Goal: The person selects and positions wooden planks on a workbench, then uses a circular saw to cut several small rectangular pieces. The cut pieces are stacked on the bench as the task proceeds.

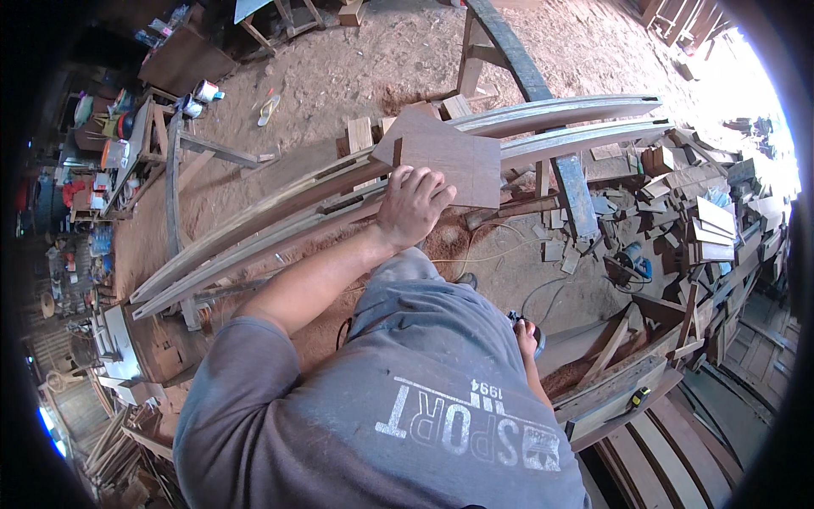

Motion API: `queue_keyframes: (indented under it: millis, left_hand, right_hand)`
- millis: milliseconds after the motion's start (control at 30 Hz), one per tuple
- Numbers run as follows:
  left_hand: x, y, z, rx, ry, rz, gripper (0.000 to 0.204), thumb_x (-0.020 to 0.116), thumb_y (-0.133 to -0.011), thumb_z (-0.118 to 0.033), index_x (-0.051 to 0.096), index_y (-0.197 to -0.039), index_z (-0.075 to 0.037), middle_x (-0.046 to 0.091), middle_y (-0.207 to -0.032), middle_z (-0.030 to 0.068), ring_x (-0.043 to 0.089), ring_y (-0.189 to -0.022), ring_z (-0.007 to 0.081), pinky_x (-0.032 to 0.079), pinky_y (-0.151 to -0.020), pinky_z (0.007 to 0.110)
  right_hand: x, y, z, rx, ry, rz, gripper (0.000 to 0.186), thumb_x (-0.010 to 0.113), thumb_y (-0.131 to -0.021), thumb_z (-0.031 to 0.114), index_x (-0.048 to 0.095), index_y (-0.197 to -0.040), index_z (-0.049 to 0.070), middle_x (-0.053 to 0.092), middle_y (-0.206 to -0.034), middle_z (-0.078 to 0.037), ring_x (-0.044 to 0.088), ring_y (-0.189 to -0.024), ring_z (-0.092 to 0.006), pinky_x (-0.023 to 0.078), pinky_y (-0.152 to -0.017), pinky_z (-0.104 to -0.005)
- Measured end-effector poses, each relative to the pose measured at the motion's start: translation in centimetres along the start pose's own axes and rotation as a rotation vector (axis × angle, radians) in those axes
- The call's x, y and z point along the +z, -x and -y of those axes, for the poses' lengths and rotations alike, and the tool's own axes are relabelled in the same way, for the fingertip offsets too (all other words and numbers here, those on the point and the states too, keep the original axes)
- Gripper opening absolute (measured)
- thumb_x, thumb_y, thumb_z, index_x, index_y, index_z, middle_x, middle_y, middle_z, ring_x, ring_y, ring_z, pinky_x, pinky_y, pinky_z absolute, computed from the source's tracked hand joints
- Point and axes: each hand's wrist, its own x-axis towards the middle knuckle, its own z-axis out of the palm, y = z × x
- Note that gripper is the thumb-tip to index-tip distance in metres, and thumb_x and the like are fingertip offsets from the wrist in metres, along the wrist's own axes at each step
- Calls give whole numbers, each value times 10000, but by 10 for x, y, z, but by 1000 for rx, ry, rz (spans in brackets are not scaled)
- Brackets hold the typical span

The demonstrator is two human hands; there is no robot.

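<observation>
My left hand (415,205) has its fingers curled over the near edge of a flat brown wooden panel (466,165) with angled corners. The panel lies across two long wooden beams, a far one (560,114) and a near one (585,138), running side by side. A small wood strip shows at the panel's left, by the fingertips. Low at my right side, my right hand (526,338) is closed around a dark tool (539,341), mostly hidden behind the hand and my shirt; I cannot make out its kind.
A trestle (577,199) props the beams at right, another (174,187) at left. Offcuts (653,187) pile up at right, near a blue power tool (632,259). Cables cross the dusty floor. A sandal (269,110) lies beyond the beams. A wooden box frame (623,386) stands at lower right.
</observation>
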Motion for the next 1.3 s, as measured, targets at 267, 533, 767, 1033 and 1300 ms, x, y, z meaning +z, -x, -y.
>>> queue_keyframes:
  millis: [267, 533, 767, 1033, 1300]
  left_hand:
    - [-15, -8, 13, 43, 97, -49, 341, 819, -772, -180, 704, -1091, -149, 664, -1053, -4, 645, -1066, 193, 383, -1125, 542]
    - [-55, -65, 51, 25, 182, -45, 380, 844, -778, -194, 746, -1129, -86, 726, -979, 60, 720, -954, 253, 538, -1000, 443]
    - [-81, -96, 64, -191, 480, 68, 371, 842, -797, -208, 772, -1131, -63, 771, -1017, 130, 755, -873, 276, 603, -799, 378]
    - [-64, -86, 69, -266, 492, 20, 368, 846, -818, -227, 780, -1151, -83, 782, -1067, 124, 757, -907, 266, 593, -822, 355]
    - [-48, -74, 69, -436, 686, -93, 501, 906, -811, -201, 683, -1242, -77, 762, -1182, 96, 749, -1060, 213, 579, -937, 338]
  right_hand:
    - [0, 2, 20, 102, -224, 3, 514, 608, -992, 493, 712, -1206, 38, 747, -1185, -191, 723, -1067, -294, 529, -946, -425]
    - [-10, 21, 50, 269, -373, -29, 537, 654, -989, 449, 691, -1166, -57, 730, -1146, -157, 713, -1020, -233, 552, -886, -386]
    - [-1, 33, 31, 144, -596, -6, 485, 660, -1000, 418, 670, -1167, -37, 704, -1094, -95, 691, -963, -192, 557, -848, -361]
    - [8, 39, 24, 226, -490, -52, 466, 635, -1001, 465, 694, -1151, 28, 715, -1080, -72, 680, -1002, -184, 526, -904, -353]
    - [48, 0, -45, 219, -299, -29, 619, 518, -983, 647, 594, -1358, 160, 714, -1237, -232, 656, -1229, -348, 468, -1059, -434]
